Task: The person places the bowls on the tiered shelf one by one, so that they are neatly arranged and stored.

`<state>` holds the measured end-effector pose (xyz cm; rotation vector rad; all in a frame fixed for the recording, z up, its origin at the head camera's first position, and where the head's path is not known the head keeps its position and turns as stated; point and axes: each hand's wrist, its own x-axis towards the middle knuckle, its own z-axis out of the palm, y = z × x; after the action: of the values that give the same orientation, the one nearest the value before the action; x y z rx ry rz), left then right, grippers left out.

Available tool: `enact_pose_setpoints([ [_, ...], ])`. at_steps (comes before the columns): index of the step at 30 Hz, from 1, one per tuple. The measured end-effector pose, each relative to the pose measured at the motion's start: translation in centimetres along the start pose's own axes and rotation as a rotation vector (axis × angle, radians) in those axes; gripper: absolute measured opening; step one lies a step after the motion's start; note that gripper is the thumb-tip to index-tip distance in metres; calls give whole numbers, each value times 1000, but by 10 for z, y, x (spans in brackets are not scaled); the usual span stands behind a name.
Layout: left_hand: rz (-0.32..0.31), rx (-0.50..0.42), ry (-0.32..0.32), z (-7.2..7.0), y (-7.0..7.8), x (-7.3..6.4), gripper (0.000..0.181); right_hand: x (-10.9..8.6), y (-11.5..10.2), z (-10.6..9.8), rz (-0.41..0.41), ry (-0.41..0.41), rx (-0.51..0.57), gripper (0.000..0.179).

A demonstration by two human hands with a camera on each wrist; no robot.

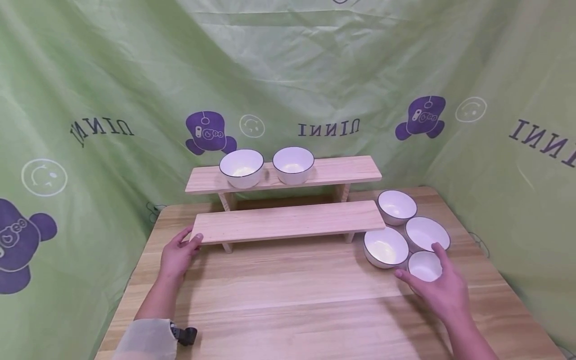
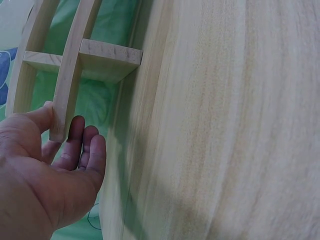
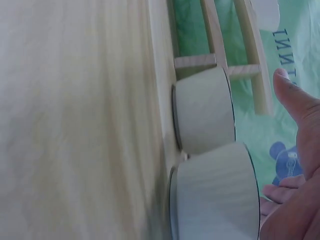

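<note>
My left hand [image 1: 176,256] grips the left end of the lower board [image 1: 288,221] of a two-step wooden shelf, thumb on top and fingers underneath. In the left wrist view the board end [image 2: 61,120] lies between thumb and fingers. Over at the right, my right hand [image 1: 443,295] hovers above a small white bowl [image 1: 424,266], thumb and fingers spread, holding nothing. Beside that bowl stand more dark-rimmed white bowls: one at the front left [image 1: 385,247], one to the right [image 1: 426,234] and one behind [image 1: 397,206].
Two more white bowls, a left one [image 1: 241,169] and a right one [image 1: 293,166], stand on the upper board [image 1: 346,170]. The shelf stands toward the back of the wooden table [image 1: 288,300]. Green printed cloth [image 1: 288,75] hangs behind and at both sides.
</note>
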<state>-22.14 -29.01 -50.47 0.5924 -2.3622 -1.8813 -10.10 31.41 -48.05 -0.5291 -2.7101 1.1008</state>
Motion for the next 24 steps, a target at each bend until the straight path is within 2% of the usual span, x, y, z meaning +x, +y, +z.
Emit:
enact_pose_setpoints([
  [5, 0, -11, -6, 0, 0, -1, 73, -3, 13, -6, 32, 9, 4, 130],
  [10, 0, -21, -8, -1, -1, -1, 73, -5, 23, -9, 6, 48, 25, 124],
  [14, 2, -12, -12, -1, -1, -1, 74, -7, 31, -10, -12, 46, 19, 123],
  [24, 7, 13, -7, 0, -1, 0, 73, -7, 47, -13, 0, -15, 11, 141],
])
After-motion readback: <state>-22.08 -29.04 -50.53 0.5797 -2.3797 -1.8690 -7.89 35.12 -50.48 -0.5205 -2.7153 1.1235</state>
